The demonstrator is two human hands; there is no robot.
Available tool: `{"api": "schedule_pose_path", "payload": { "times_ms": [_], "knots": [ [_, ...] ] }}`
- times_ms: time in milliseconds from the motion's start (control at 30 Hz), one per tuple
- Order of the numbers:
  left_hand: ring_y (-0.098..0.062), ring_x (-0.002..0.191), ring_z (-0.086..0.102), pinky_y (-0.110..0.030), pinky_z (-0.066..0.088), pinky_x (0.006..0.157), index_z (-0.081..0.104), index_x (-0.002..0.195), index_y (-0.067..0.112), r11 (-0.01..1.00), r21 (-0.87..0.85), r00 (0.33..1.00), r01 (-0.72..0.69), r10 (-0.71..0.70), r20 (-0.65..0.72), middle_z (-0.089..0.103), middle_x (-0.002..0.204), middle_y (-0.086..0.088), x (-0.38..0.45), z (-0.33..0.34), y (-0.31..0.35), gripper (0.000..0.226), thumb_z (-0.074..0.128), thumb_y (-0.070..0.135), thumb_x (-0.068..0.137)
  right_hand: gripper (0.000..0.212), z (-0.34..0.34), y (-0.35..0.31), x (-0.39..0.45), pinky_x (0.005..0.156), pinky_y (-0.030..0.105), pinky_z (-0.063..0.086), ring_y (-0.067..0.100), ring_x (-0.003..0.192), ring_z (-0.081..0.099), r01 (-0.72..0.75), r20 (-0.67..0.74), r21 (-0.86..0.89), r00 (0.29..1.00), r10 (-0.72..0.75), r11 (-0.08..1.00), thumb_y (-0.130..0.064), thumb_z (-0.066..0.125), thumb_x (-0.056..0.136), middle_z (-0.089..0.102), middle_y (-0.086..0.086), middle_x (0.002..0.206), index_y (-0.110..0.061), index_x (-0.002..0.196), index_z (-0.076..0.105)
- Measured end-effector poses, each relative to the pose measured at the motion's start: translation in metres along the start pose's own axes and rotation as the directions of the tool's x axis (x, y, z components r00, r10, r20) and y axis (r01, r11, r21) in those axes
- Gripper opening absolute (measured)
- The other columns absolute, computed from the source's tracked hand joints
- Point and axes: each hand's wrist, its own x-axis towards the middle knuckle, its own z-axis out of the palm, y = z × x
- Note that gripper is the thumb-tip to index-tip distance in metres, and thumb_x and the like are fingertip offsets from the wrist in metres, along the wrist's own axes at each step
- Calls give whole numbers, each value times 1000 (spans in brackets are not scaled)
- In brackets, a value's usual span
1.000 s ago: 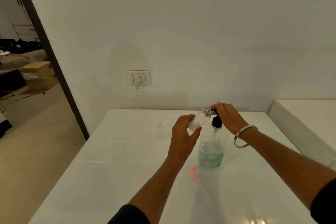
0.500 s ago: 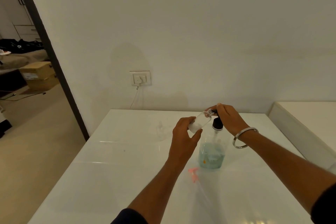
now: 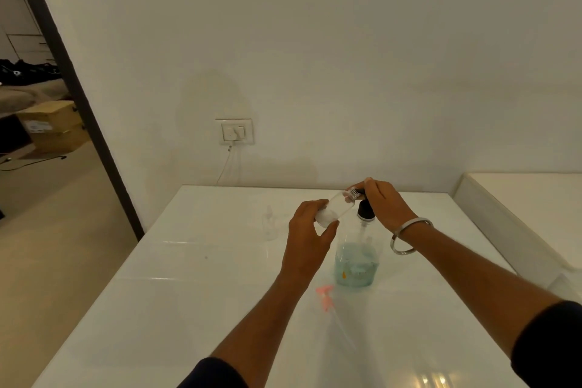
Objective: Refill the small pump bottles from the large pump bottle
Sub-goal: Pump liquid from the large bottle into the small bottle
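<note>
Small bottle [image 3: 335, 209], label unreadable, tilts against large bottle's [image 3: 356, 264] pump.

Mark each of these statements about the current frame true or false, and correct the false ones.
1. The left hand holds a small clear bottle tilted toward the large bottle's pump. True.
2. The large bottle is full to the neck. False: the blue-green liquid fills only its lower part.
3. The right hand rests on top of the black pump head. True.
4. A pink sprayer top is screwed onto the held bottle. False: it lies on the white table, in front of the large bottle.
5. Another small clear bottle stands on the table to the left of the hands. True.
</note>
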Motion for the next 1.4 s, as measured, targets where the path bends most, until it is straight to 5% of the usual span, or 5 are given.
{"api": "schedule_pose_path", "payload": {
  "times_ms": [500, 767, 900, 1267, 1400],
  "knots": [
    [1, 96, 54, -12, 44, 82, 59, 111, 18, 1000, 0, 1000, 16, -16, -7, 60, 105, 8, 0, 0, -1, 35, 72, 15, 79, 43, 5, 2, -2, 68, 10, 39, 19, 86, 54, -28, -19, -15, 999, 28, 999, -19, 23, 100, 61, 9, 95, -2, 105, 63],
    [1, 97, 54, -12, 45, 82, 59, 113, 17, 1000, -5, 1000, 3, -3, -2, 59, 106, 9, 1, -4, 7, 35, 71, 16, 80, 42, -6, -7, -2, 73, 12, 40, 10, 81, 56, -1, 29, 17, 1000, 0, 1000, -19, 25, 99, 64, 5, 95, -6, 97, 66],
    [1, 97, 54, -11, 45, 83, 59, 113, 18, 1000, -7, 1000, 13, -13, -8, 59, 107, 9, 1, -1, 4, 35, 72, 16, 80, 40, -3, -1, -1, 68, 16, 40, 19, 80, 52, 6, 15, -5, 1000, -6, 1000, -20, 25, 100, 61, 7, 87, -9, 89, 62],
    [0, 97, 54, -14, 46, 84, 58, 114, 18, 1000, 12, 1000, 3, -3, 1, 59, 108, 8, 1, -2, 2, 37, 71, 18, 80, 42, -1, -2, 2, 67, 12, 40, 19, 84, 53, -10, -3, -23, 1000, 10, 1000, -18, 25, 100, 61, 8, 94, -1, 104, 63],
    [-3, 97, 55, -17, 47, 84, 58, 114, 15, 1000, 18, 1000, -12, 12, 8, 61, 108, 4, 3, -6, 4, 36, 71, 18, 80, 39, -4, -6, 2, 61, 9, 39, 9, 70, 52, -14, -8, -10, 1000, 14, 1000, -17, 27, 99, 60, 3, 82, -2, 96, 62]
  ]
}}
